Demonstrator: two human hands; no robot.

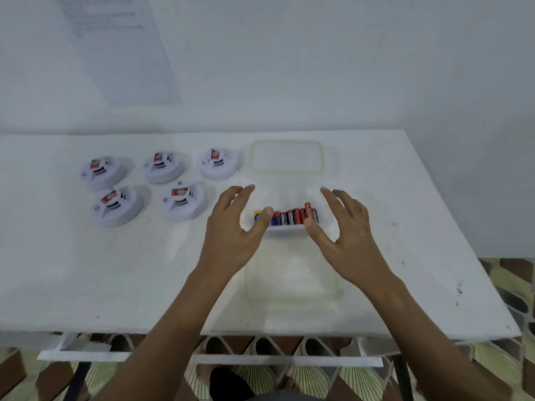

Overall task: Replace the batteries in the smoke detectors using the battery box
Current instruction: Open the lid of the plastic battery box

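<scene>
Several white round smoke detectors lie upside down at the table's left, each with a red battery in its back; the nearest one (183, 202) is just left of my left hand. A clear battery box (285, 228) stands mid-table with a row of red, black and blue batteries (292, 217) inside. My left hand (234, 227) and my right hand (346, 227) flank the box with fingers spread and thumbs near its front corners. Neither hand grips anything. I cannot tell whether they touch the box.
A clear lid with a greenish seal (286, 170) lies behind the box. A second clear piece with a greenish rim (249, 293) lies in front of it, between my forearms. The white table (86, 270) ends at a wall behind and drops to a patterned floor (509, 287) on the right.
</scene>
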